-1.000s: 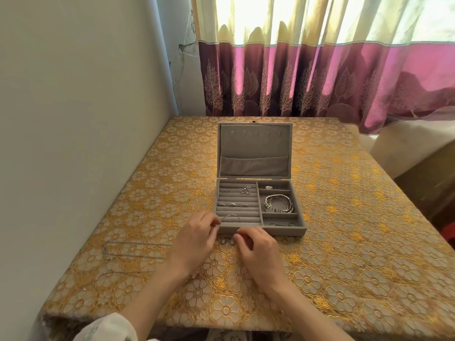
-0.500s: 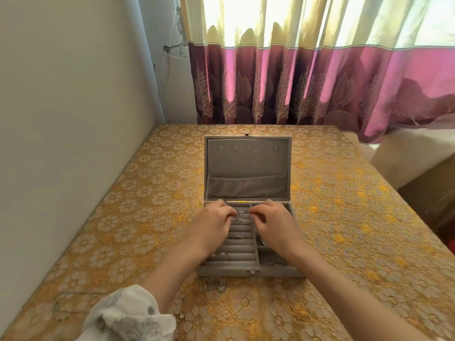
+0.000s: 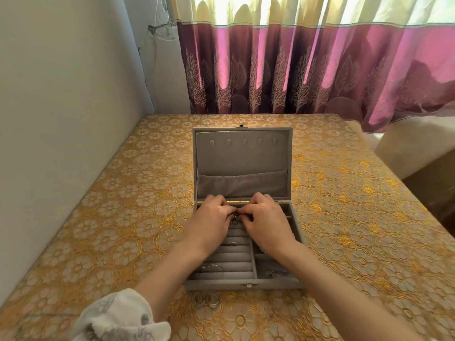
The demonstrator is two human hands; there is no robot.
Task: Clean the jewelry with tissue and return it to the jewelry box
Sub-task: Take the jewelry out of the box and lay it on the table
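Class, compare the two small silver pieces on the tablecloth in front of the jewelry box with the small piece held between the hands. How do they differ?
The two silver pieces lie on the tablecloth, outside the jewelry box; the held piece is over the box's far ring rows. The two lie untouched; the left hand and right hand pinch the held one. All are small and metallic.

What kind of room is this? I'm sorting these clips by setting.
Probably a room in a home: a table under a gold floral lace tablecloth stands against a plain wall, before a maroon and cream curtain lit from behind, with an open grey velvet jewelry box on it.
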